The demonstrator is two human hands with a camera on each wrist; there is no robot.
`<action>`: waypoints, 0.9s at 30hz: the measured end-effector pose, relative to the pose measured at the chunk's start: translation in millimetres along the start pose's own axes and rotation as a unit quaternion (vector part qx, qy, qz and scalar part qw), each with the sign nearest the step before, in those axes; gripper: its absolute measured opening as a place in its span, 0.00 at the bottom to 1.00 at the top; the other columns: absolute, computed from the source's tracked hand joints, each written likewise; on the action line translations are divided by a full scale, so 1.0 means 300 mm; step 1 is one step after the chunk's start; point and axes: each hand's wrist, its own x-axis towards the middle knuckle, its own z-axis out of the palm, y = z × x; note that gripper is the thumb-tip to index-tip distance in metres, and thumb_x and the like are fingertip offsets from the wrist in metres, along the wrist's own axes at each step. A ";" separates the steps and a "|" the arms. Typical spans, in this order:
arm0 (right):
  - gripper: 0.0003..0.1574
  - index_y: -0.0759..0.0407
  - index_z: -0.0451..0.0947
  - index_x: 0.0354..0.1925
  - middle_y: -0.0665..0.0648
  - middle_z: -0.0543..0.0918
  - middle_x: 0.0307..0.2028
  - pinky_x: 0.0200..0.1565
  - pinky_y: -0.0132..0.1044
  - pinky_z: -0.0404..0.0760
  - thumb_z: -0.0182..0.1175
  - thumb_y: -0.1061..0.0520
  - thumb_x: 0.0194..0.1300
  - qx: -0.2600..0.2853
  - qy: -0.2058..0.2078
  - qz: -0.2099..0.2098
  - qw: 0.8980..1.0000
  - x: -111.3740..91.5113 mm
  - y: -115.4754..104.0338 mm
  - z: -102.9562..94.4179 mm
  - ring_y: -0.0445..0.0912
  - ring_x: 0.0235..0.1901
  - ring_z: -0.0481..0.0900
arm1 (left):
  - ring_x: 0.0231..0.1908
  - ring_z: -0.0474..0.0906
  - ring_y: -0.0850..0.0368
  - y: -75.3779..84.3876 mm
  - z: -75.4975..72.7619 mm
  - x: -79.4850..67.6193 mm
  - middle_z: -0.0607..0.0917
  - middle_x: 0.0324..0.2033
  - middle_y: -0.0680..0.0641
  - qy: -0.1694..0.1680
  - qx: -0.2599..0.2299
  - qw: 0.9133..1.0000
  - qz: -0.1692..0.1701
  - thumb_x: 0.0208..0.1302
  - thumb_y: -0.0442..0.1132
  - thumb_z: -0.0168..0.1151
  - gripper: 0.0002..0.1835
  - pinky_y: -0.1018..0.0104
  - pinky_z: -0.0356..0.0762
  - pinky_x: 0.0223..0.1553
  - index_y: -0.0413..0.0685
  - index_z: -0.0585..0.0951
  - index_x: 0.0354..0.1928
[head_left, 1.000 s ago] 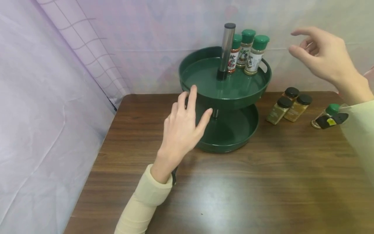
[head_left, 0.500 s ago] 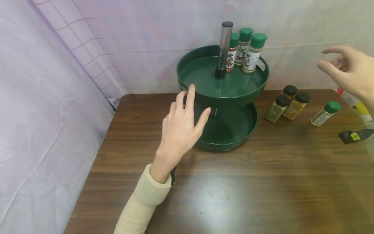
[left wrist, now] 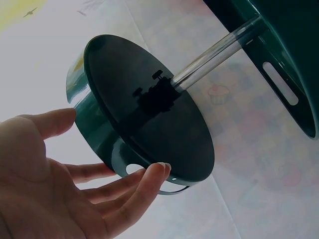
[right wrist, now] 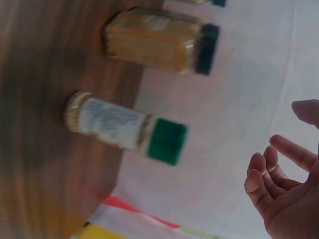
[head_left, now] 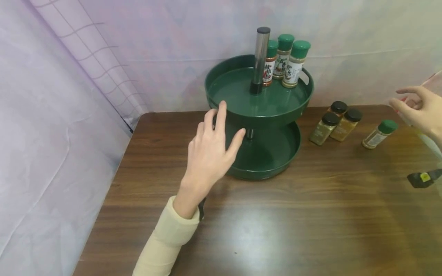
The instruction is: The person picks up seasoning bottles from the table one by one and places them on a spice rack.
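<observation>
My left hand (head_left: 207, 153) is at the near left side of a dark green two-tier turntable rack, by its upper tray (head_left: 235, 99). In the left wrist view its thumb touches the tray's outer wall (left wrist: 94, 132), and its relaxed fingers lie by the handle slot. Several spice shakers with green caps, among them a white-labelled one (head_left: 293, 74), stand on the upper tray behind the metal post (head_left: 261, 53). My right hand (head_left: 426, 113) hovers at the right edge, holding nothing, fingers loosely bent. Nearest to it stands a green-capped spice shaker (head_left: 376, 137) on the table.
Three square spice jars with black caps (head_left: 322, 132) stand close together right of the rack. The lower tray (head_left: 255, 174) rests on the wooden table (head_left: 276, 226). Pale cloth (head_left: 172, 57) hangs behind and on the left. A black strap (head_left: 424, 178) shows at the right.
My right hand has moved right and down, away from the rack, uncovering the green-capped shaker on the table. My left hand stays at the tray. The view has shifted slightly.
</observation>
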 end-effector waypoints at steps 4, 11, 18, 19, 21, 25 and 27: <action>0.40 0.72 0.63 0.69 0.43 0.77 0.20 0.19 0.24 0.66 0.56 0.44 0.75 -0.027 -0.023 0.024 0.999 -0.022 0.056 0.022 0.30 0.14 0.65 | 0.55 0.75 0.41 -0.002 -0.001 -0.002 0.67 0.68 0.38 0.000 -0.001 1.000 -0.001 0.76 0.62 0.47 0.40 0.47 0.83 0.37 0.48 0.53 0.80; 0.45 0.75 0.61 0.68 0.67 0.78 0.26 0.18 0.33 0.68 0.55 0.39 0.74 -0.077 -0.048 0.050 0.995 -0.044 0.128 0.054 0.41 0.16 0.68 | 0.55 0.75 0.41 0.002 -0.003 0.000 0.67 0.69 0.37 0.001 -0.001 1.000 -0.001 0.76 0.62 0.47 0.41 0.48 0.83 0.38 0.48 0.53 0.80; 0.48 0.78 0.63 0.63 0.70 0.80 0.29 0.21 0.36 0.69 0.58 0.35 0.71 -0.113 -0.071 0.060 0.989 -0.065 0.163 0.082 0.53 0.21 0.73 | 0.56 0.75 0.41 0.002 -0.001 0.001 0.66 0.69 0.38 -0.003 -0.002 1.000 -0.006 0.76 0.62 0.47 0.41 0.48 0.83 0.37 0.49 0.52 0.80; 0.48 0.79 0.63 0.61 0.71 0.80 0.29 0.21 0.36 0.69 0.59 0.35 0.70 -0.116 -0.071 0.060 0.989 -0.070 0.165 0.086 0.54 0.22 0.75 | 0.56 0.75 0.41 0.001 0.000 0.001 0.66 0.69 0.38 -0.004 -0.002 1.000 -0.006 0.76 0.62 0.47 0.41 0.48 0.83 0.37 0.49 0.52 0.80; 0.49 0.80 0.62 0.60 0.73 0.80 0.30 0.21 0.37 0.69 0.59 0.36 0.70 -0.118 -0.074 0.061 0.988 -0.077 0.169 0.092 0.55 0.23 0.76 | 0.56 0.75 0.41 0.003 0.001 0.001 0.66 0.69 0.38 -0.004 -0.002 1.000 -0.005 0.75 0.62 0.47 0.41 0.48 0.83 0.37 0.49 0.52 0.80; 0.45 0.79 0.66 0.56 0.70 0.80 0.25 0.19 0.36 0.67 0.60 0.38 0.70 -0.111 -0.075 0.054 0.990 -0.080 0.175 0.099 0.54 0.20 0.74 | 0.56 0.75 0.41 0.003 0.003 0.001 0.66 0.69 0.38 -0.001 -0.002 1.000 -0.003 0.76 0.62 0.47 0.41 0.48 0.82 0.37 0.48 0.53 0.80; 0.43 0.79 0.67 0.55 0.65 0.80 0.22 0.17 0.37 0.67 0.60 0.38 0.71 -0.111 -0.079 0.051 0.989 -0.079 0.176 0.103 0.51 0.16 0.71 | 0.56 0.75 0.41 0.002 0.002 0.000 0.66 0.69 0.38 0.000 -0.002 1.000 -0.003 0.76 0.62 0.47 0.41 0.48 0.83 0.37 0.48 0.53 0.80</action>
